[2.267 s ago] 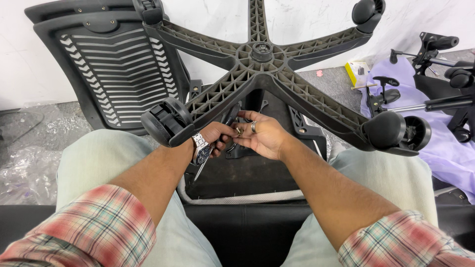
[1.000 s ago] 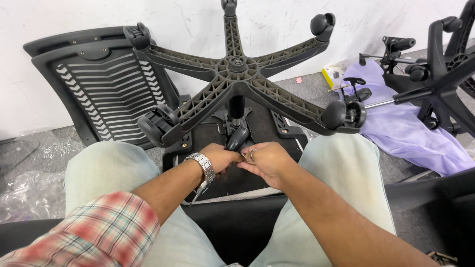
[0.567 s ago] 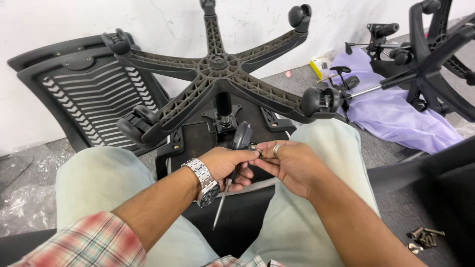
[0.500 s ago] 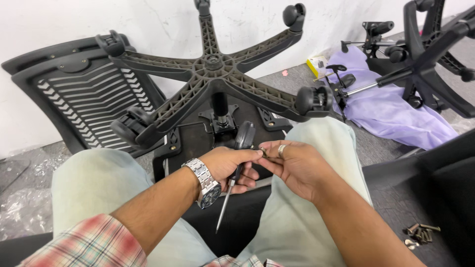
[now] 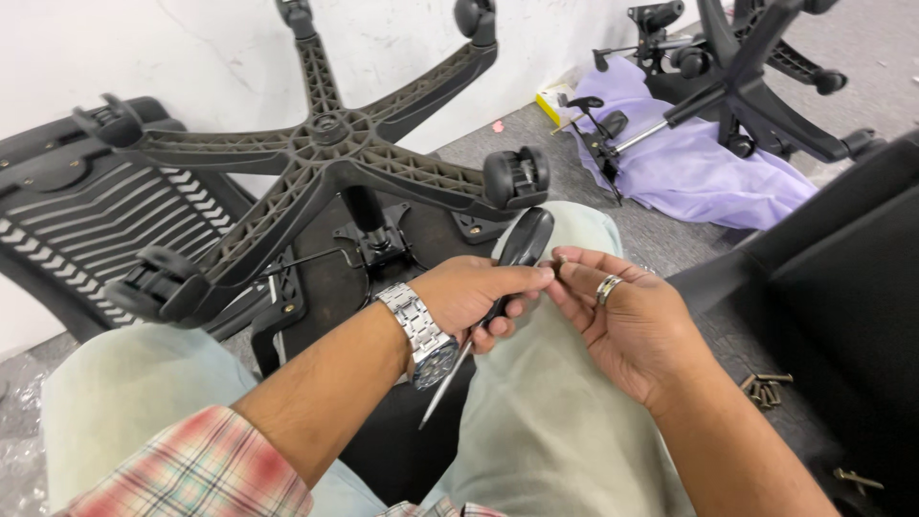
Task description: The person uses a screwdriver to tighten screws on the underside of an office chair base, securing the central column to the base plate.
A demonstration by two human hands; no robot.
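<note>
My left hand (image 5: 474,297), with a metal watch on the wrist, is closed around a black-handled screwdriver (image 5: 517,251) whose shaft points down toward my lap. My right hand (image 5: 622,316), wearing a ring, meets it fingertip to fingertip and pinches a small screw (image 5: 558,260). Both hands hover above my light trousers. Just beyond them lies an upturned office chair with its black five-star wheeled base (image 5: 330,158) raised and the seat underside (image 5: 383,249) facing me.
A black mesh chair back (image 5: 67,225) leans at the left. Several loose screws (image 5: 763,388) lie on the floor at the right, next to a black seat (image 5: 842,287). A purple cloth (image 5: 689,158) with another chair base (image 5: 747,77) is at the far right.
The view has swung to the right and downward. My hands have come back from the chair's underside toward my lap, with the screwdriver now gripped in the left hand, its shaft pointing down.
</note>
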